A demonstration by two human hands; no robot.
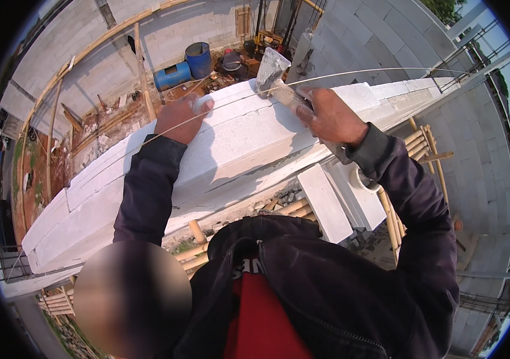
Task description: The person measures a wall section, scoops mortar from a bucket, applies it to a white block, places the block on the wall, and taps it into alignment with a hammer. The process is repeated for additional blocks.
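Note:
A hatchet [271, 70] with a flared, mortar-smeared metal head and a wooden handle is gripped in my right hand [335, 116], closed round the handle. The head is over the far edge of a wall of white lightweight blocks [237, 137]. My left hand [181, 118] lies on the top of the wall, its fingers reaching to the far edge; part of them is hard to make out. A thin string line [380, 69] runs lengthwise above the blocks, passing close to both hands and the hatchet head.
Loose white blocks [325, 203] and a pale bucket [364, 179] sit on my side, by bamboo scaffold poles [389, 215]. Beyond the wall, lower down, are blue drums [198, 60], a crouching person [233, 63], timber props and rubble. Grey block walls [380, 36] rise behind.

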